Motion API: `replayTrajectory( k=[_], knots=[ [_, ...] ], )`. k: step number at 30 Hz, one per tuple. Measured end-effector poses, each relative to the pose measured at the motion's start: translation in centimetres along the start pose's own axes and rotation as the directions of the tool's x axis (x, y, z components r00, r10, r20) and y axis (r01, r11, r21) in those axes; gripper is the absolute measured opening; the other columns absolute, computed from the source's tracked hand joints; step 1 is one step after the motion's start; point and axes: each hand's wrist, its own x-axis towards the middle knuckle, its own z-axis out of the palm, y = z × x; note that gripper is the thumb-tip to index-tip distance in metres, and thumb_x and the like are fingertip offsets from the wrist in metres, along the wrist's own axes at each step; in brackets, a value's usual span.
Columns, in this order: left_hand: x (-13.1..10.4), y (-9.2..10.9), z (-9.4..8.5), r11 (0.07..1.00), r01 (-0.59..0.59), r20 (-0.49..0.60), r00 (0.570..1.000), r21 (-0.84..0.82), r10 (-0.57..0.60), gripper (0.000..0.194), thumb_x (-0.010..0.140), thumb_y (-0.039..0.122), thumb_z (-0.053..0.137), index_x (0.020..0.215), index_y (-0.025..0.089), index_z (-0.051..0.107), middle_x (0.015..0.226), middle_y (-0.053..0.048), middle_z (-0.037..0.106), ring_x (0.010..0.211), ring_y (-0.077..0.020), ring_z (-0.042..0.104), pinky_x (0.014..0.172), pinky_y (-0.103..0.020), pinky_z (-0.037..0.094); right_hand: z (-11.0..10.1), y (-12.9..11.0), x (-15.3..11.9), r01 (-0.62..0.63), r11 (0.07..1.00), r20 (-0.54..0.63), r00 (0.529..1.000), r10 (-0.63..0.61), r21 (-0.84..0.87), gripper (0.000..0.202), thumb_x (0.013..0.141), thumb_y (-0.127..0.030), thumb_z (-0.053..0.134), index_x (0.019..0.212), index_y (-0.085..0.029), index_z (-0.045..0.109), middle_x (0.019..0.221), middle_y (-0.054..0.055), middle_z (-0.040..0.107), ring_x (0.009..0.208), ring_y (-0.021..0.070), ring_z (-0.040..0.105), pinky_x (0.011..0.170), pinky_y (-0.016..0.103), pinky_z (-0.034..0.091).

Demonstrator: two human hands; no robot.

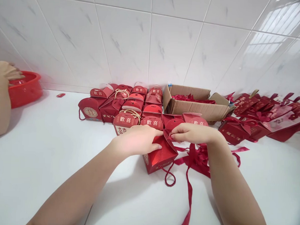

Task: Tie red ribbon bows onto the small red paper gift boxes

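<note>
A red paper gift box (160,153) with a twisted red cord handle (171,180) stands on the white table in front of me. My left hand (143,140) grips its upper left side, thumb on the sloping top and fingers behind. With fingertips pinched, my right hand (186,133) holds the box's top flap at the right; the exact grip is partly hidden. Red ribbons (200,158) lie loose to the right of the box, and one long strand runs toward the table's front edge. Right behind my hands stand several closed red gift boxes (125,119).
An open cardboard box (200,110) with red ribbons inside stands by the tiled wall. Red bags and boxes (260,121) crowd the right side. On the far left, another person's hand (13,73) reaches into a red plastic basin (25,92). A small red packet (60,95) lies nearby.
</note>
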Motion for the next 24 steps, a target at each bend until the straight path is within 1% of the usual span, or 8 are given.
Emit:
replayTrajectory(
  k=[4,8,11,13,15,17,21,24],
  knots=[
    [0.4,0.1,0.2,0.999,-0.031,-0.015,0.999,-0.026,0.031,0.017,0.083,0.035,0.049,0.088,0.029,0.064,0.075,0.001,0.068,0.056,-0.0169,0.056,0.050,-0.026,0.029,0.1,-0.7,-0.3,0.016,1.000,-0.009,1.000,-0.016,-0.005,0.028,0.087,-0.036,0.042,0.065,-0.019,0.037,0.062,-0.004,0.033,0.054,0.0085,0.029,0.049,0.024,0.026],
    [0.7,0.2,0.4,0.992,-0.034,-0.031,0.999,-0.122,0.030,0.028,0.087,0.040,0.044,0.086,0.026,0.068,0.069,-0.001,0.066,0.057,-0.0175,0.056,0.049,-0.026,0.031,0.4,-0.7,0.2,0.049,0.999,0.012,0.999,-0.049,-0.012,0.028,0.087,-0.033,0.040,0.064,-0.018,0.038,0.060,-0.004,0.035,0.054,0.0084,0.032,0.050,0.024,0.029],
    [1.2,0.1,0.8,0.971,-0.046,-0.033,0.999,-0.234,0.040,0.029,0.084,0.041,0.048,0.096,0.027,0.071,0.070,-0.001,0.067,0.058,-0.0164,0.056,0.050,-0.026,0.034,0.4,-0.5,0.3,0.039,0.999,0.041,0.998,-0.039,0.015,0.027,0.087,-0.033,0.038,0.066,-0.018,0.044,0.060,-0.004,0.042,0.054,0.0091,0.037,0.053,0.024,0.033],
    [1.6,0.1,1.1,0.958,-0.054,-0.055,0.998,-0.282,0.040,0.029,0.082,0.039,0.052,0.098,0.027,0.073,0.071,-0.001,0.067,0.060,-0.0161,0.057,0.053,-0.025,0.036,0.4,-0.3,0.2,0.017,0.999,0.066,0.998,-0.020,0.037,0.027,0.087,-0.033,0.038,0.068,-0.017,0.048,0.062,-0.002,0.050,0.056,0.0106,0.043,0.055,0.025,0.037],
    [2.1,0.2,1.5,0.951,-0.054,-0.080,0.996,-0.305,0.031,0.027,0.080,0.038,0.055,0.096,0.027,0.074,0.070,-0.001,0.067,0.061,-0.0166,0.057,0.056,-0.025,0.037,0.3,-0.3,0.0,-0.004,0.999,0.073,0.997,0.001,0.044,0.027,0.087,-0.032,0.038,0.068,-0.017,0.051,0.065,0.000,0.056,0.060,0.0122,0.049,0.059,0.026,0.039],
    [2.5,0.4,1.9,0.947,-0.048,-0.094,0.995,-0.317,0.019,0.027,0.079,0.037,0.056,0.094,0.026,0.075,0.067,-0.001,0.066,0.062,-0.0171,0.057,0.059,-0.026,0.038,0.2,-0.4,-0.2,-0.031,0.999,0.072,0.997,0.028,0.040,0.026,0.085,-0.030,0.039,0.067,-0.017,0.052,0.065,0.001,0.059,0.060,0.0126,0.050,0.059,0.026,0.040],
    [3.1,0.8,2.4,0.932,-0.041,-0.123,0.992,-0.360,-0.004,0.023,0.074,0.032,0.060,0.085,0.022,0.077,0.062,-0.002,0.064,0.060,-0.0176,0.055,0.059,-0.027,0.038,0.2,-0.4,-0.2,-0.084,0.996,0.074,0.994,0.083,0.010,0.025,0.083,-0.027,0.040,0.063,-0.017,0.051,0.062,0.001,0.059,0.055,0.0121,0.050,0.057,0.026,0.039],
    [3.5,1.0,2.6,0.913,-0.035,-0.142,0.990,-0.406,-0.025,0.022,0.074,0.031,0.058,0.079,0.020,0.076,0.063,-0.002,0.065,0.061,-0.0177,0.054,0.061,-0.028,0.039,0.3,-0.4,-0.1,-0.091,0.996,0.050,0.995,0.091,0.002,0.025,0.082,-0.027,0.041,0.062,-0.017,0.051,0.063,0.002,0.059,0.055,0.0119,0.049,0.055,0.025,0.039]
  ],
)
